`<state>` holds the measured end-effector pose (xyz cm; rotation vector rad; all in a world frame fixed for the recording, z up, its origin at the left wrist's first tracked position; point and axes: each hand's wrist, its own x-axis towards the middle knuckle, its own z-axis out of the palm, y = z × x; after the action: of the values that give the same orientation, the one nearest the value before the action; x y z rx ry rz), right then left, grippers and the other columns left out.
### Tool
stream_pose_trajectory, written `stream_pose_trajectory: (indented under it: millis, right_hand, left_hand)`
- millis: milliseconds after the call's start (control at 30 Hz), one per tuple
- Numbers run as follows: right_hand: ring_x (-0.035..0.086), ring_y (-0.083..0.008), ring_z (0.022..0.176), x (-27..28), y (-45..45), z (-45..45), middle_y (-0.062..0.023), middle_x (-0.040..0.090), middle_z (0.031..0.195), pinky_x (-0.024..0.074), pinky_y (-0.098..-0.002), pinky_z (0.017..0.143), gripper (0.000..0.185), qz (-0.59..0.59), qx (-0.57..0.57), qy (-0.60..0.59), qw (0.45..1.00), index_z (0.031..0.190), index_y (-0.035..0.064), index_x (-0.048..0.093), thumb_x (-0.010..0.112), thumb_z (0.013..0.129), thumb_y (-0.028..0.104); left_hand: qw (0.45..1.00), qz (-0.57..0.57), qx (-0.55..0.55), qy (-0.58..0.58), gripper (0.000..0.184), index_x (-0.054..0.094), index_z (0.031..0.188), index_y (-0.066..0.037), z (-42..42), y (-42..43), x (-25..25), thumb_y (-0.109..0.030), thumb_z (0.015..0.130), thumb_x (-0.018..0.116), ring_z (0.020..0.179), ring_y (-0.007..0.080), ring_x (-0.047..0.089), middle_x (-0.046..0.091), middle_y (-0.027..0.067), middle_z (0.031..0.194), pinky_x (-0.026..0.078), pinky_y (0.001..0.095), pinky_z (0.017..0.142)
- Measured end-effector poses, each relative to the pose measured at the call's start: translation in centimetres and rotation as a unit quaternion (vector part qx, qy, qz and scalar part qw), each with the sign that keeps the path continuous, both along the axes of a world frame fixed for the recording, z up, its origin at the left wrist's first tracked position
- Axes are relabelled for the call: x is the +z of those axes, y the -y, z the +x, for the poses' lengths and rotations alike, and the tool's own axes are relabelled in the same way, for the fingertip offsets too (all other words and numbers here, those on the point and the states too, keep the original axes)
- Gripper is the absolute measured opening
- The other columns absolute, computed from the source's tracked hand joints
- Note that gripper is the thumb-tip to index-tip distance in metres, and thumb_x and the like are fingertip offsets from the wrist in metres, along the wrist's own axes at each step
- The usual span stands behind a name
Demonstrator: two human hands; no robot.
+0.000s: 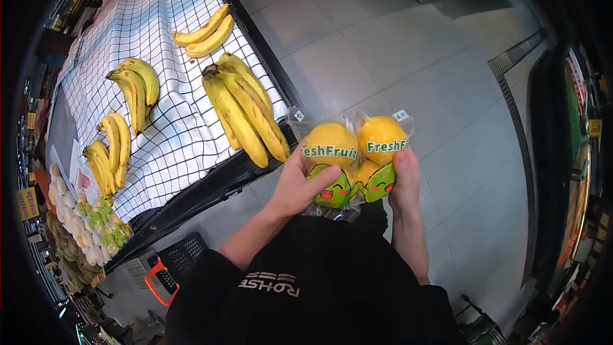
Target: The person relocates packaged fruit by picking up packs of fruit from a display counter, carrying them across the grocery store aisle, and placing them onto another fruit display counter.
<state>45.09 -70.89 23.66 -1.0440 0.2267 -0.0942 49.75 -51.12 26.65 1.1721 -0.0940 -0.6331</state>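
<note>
Two clear plastic bags printed with "FreshFruit" and green smiling faces are side by side in front of my body, touching each other. Inside each are round yellow-orange fruits. My left hand [299, 182] is closed on the left bag [330, 147], its thumb across the green print. On the right bag [382, 140], my right hand [405, 176] is closed along the outer edge, with the thumb near the lettering. The undersides of both bags and most of my fingers are hidden.
To the left stands a display table covered with a checked cloth [179, 99]. On it lie several banana bunches [246, 105] and bagged pale items [73, 217]. A dark basket with an orange handle [156, 279] is low at the left. Shelves curve along the right.
</note>
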Motion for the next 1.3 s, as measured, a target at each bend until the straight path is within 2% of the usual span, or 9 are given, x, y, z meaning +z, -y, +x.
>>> stream_pose_trajectory:
  millis: [233,367,533,633,867,1067,1133,1233,1300]
  right_hand:
    - [0.055,-0.0156,0.107,-0.2,8.1,1.5,-0.0093,0.057,0.119,0.0441,-0.0293,0.092,0.057,0.022,0.023,0.014,0.999,0.13,-0.0026,0.042,0.063,0.09,0.032]
    - [0.056,-0.0154,0.106,-0.4,10.5,3.2,-0.009,0.057,0.119,0.0447,-0.0298,0.091,0.052,0.02,0.03,-0.017,0.999,0.13,-0.0022,0.043,0.06,0.092,0.029]
    - [0.056,-0.014,0.104,-0.1,12.3,6.9,-0.0085,0.059,0.116,0.0457,-0.029,0.089,0.042,-0.012,0.068,-0.053,0.996,0.127,-0.0014,0.046,0.055,0.095,0.023]
    - [0.057,-0.0131,0.101,0.6,13.2,9.8,-0.008,0.06,0.113,0.0461,-0.0281,0.087,0.039,-0.045,0.093,-0.116,0.988,0.126,-0.0011,0.048,0.054,0.096,0.022]
    - [0.057,-0.012,0.098,0.2,15.3,21.9,-0.0073,0.06,0.111,0.0459,-0.0274,0.086,0.039,-0.118,0.156,-0.107,0.975,0.126,-0.0005,0.048,0.051,0.097,0.025]
    - [0.055,-0.0127,0.102,1.3,15.2,34.3,-0.0076,0.059,0.114,0.0443,-0.0284,0.089,0.04,-0.124,0.194,-0.127,0.965,0.126,0.0004,0.048,0.048,0.098,0.028]
    - [0.055,-0.0132,0.103,1.5,15.1,37.4,-0.0077,0.059,0.115,0.044,-0.029,0.09,0.04,-0.107,0.207,-0.135,0.963,0.126,0.0006,0.048,0.048,0.097,0.028]
    - [0.055,-0.014,0.106,1.2,15.6,41.4,-0.0082,0.058,0.117,0.0438,-0.0298,0.091,0.04,-0.003,0.231,-0.158,0.96,0.126,0.0007,0.049,0.048,0.098,0.029]
    - [0.056,-0.0139,0.104,1.2,16.0,43.9,-0.0081,0.059,0.116,0.0449,-0.0296,0.09,0.039,-0.008,0.264,-0.134,0.955,0.126,0.0005,0.049,0.049,0.097,0.026]
  left_hand:
    - [0.999,-0.006,0.033,0.015,0.053,0.041,0.129,0.002,1.5,8.0,-0.2,-0.007,0.084,0.068,0.112,0.0177,0.055,0.056,0.0105,0.12,0.043,0.0333,0.098]
    - [0.998,0.02,0.056,0.01,0.051,0.04,0.128,0.003,2.9,10.7,-0.6,-0.007,0.085,0.067,0.112,0.0179,0.055,0.057,0.0108,0.119,0.044,0.0329,0.097]
    - [0.993,0.001,0.109,-0.034,0.047,0.042,0.127,0.002,5.4,12.7,-1.2,-0.006,0.087,0.065,0.108,0.0166,0.057,0.057,0.01,0.117,0.046,0.0315,0.093]
    - [0.987,-0.028,0.14,-0.071,0.045,0.043,0.127,0.001,7.8,13.6,-2.0,-0.009,0.088,0.063,0.105,0.0159,0.058,0.058,0.0092,0.116,0.047,0.0312,0.092]
    - [0.955,-0.159,0.201,-0.15,0.041,0.041,0.129,0.0,17.2,15.4,-4.5,-0.014,0.093,0.057,0.107,0.016,0.056,0.056,0.0097,0.119,0.048,0.0316,0.091]
    - [0.969,-0.096,0.22,-0.063,0.046,0.038,0.132,-0.001,26.8,15.6,-2.7,-0.012,0.092,0.058,0.109,0.0172,0.055,0.053,0.0098,0.12,0.047,0.0326,0.093]
    - [0.966,-0.095,0.229,-0.076,0.046,0.038,0.132,-0.001,29.3,15.7,-2.4,-0.012,0.092,0.058,0.109,0.017,0.055,0.053,0.0099,0.121,0.047,0.0324,0.092]
    - [0.958,-0.077,0.252,-0.114,0.045,0.039,0.131,-0.001,32.6,15.8,-1.2,-0.013,0.092,0.058,0.107,0.0162,0.056,0.054,0.0097,0.119,0.048,0.0314,0.09]
    - [0.954,-0.074,0.266,-0.118,0.044,0.04,0.13,0.0,34.9,16.0,-1.1,-0.013,0.092,0.058,0.104,0.0155,0.057,0.055,0.0092,0.117,0.05,0.0306,0.088]
